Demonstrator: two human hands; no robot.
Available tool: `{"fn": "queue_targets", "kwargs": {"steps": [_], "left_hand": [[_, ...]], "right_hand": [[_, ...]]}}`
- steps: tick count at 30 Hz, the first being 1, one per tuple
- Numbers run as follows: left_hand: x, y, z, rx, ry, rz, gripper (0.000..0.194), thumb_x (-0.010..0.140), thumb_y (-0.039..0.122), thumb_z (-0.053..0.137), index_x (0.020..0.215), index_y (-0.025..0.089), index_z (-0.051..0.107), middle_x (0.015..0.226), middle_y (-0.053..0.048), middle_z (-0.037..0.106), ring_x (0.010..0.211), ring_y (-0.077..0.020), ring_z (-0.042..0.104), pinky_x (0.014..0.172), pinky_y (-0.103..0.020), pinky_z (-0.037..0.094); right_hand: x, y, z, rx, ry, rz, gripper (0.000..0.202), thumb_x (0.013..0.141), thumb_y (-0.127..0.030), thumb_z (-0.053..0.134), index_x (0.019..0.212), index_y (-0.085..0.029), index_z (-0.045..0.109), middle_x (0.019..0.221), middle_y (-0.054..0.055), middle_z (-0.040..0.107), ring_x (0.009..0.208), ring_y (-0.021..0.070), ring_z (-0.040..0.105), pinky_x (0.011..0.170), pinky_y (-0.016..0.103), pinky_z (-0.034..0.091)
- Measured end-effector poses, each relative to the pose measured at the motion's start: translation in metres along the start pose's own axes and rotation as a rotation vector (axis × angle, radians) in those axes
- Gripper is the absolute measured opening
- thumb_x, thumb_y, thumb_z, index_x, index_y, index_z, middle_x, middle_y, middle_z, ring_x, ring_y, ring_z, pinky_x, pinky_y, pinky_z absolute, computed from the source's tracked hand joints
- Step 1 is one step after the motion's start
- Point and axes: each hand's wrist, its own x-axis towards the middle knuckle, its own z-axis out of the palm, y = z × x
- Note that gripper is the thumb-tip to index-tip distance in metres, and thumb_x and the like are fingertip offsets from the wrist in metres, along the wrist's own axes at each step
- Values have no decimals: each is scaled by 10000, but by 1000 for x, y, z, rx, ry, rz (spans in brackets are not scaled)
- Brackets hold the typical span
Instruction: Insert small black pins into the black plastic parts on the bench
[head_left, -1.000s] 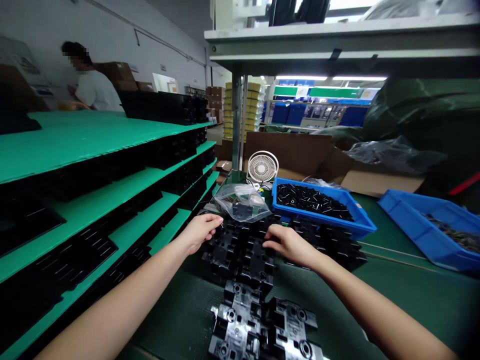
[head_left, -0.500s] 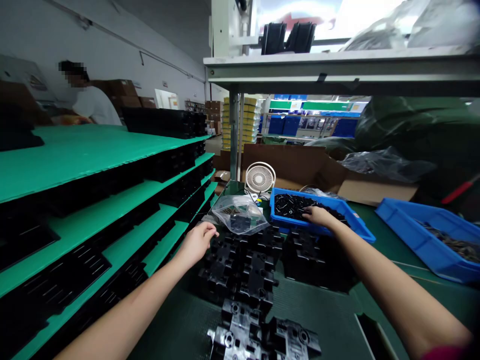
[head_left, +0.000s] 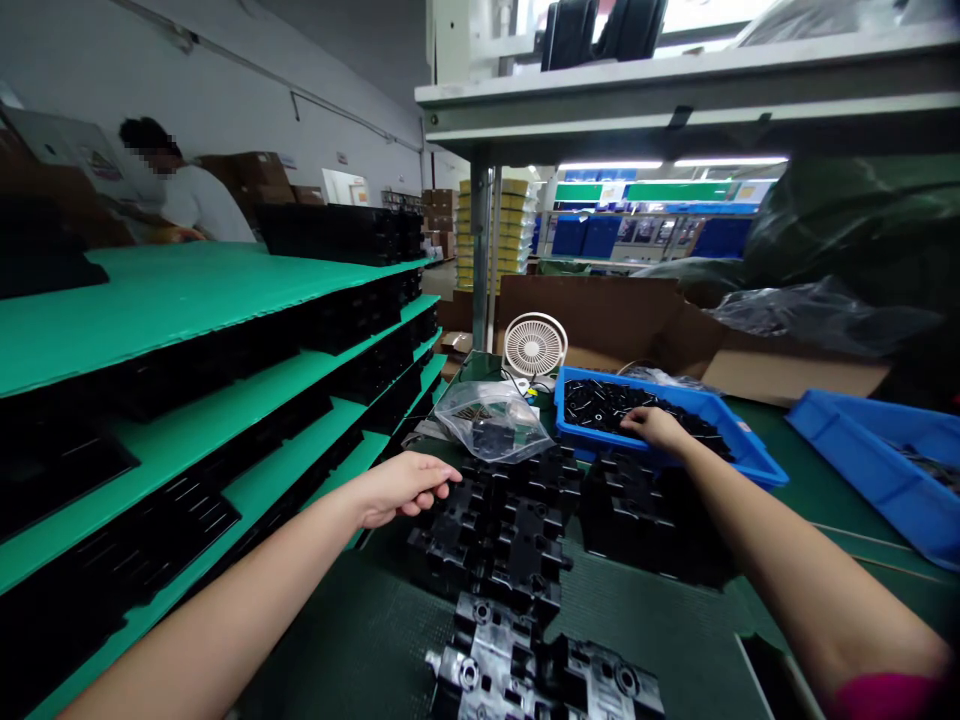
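My right hand [head_left: 660, 430] reaches over the near rim of a blue bin [head_left: 750, 474] filled with small black parts [head_left: 596, 400]. Its fingers are pinched together at the top of the pile; what is between them is too small to make out. My left hand [head_left: 411, 486] hovers at the left of a cluster of black molded housings [head_left: 525, 545], thumb and fingers closed together. Whatever it may hold is hidden. Closest to me lie shinier black housings [head_left: 491, 650] with round holes. Another black housing [head_left: 630, 490] sits just before the bin.
A clear plastic bag [head_left: 495, 425] of small parts lies behind the housings, near a white fan [head_left: 535, 345]. At right stands a second blue bin [head_left: 862, 450]. Green sheets [head_left: 172, 290] stacked with black parts rise on the left. A person [head_left: 199, 200] is behind them. A shelf [head_left: 675, 95] hangs overhead.
My left hand has moved right, toward the housings, and turned slightly. The right hand has drawn back a little within the bin, its fingertips now more visible. The camera view has shifted.
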Motion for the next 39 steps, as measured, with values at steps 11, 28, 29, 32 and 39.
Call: {"fn": "queue_targets", "kwargs": {"steps": [11,28,29,32,39], "left_hand": [[20,4,5,130,20,-31,319,689,444,628,847,172,680,595,44,506,425,-51,343,397,-190,158],[-9,-6,8,-477,225,93,104,787,44,559,835,136,573,801,-30,564,670,-60,568,663,-175,499],[-12,-9,6,-514,243,87,171,774,-10,536,866,127,580,840,-47,573,712,-66,586,714,-182,509],[-18,-16,1,-566,275,70,237,763,-60,505,912,98,597,955,-102,596,829,-97,618,790,-196,517],[-26,-26,2,-447,219,80,216,853,297,567,949,117,636,933,-96,621,581,-37,509,452,-123,396]], "right_hand": [[-35,-61,-39,332,-41,-169,332,873,-301,458,1153,-174,581,1031,87,688,914,204,630,799,315,495],[-203,-168,22,526,-329,-595,270,761,-451,670,809,-199,586,763,-7,606,714,153,556,649,256,433],[-202,-168,25,486,-287,-624,280,759,-456,673,795,-194,580,760,-6,602,712,150,553,648,252,425],[-202,-168,27,401,-192,-719,306,760,-460,674,754,-179,551,750,-3,582,702,140,540,635,238,405],[-211,-169,22,272,-112,-842,278,819,-438,615,782,-174,537,788,23,563,747,150,528,664,244,410]]}}
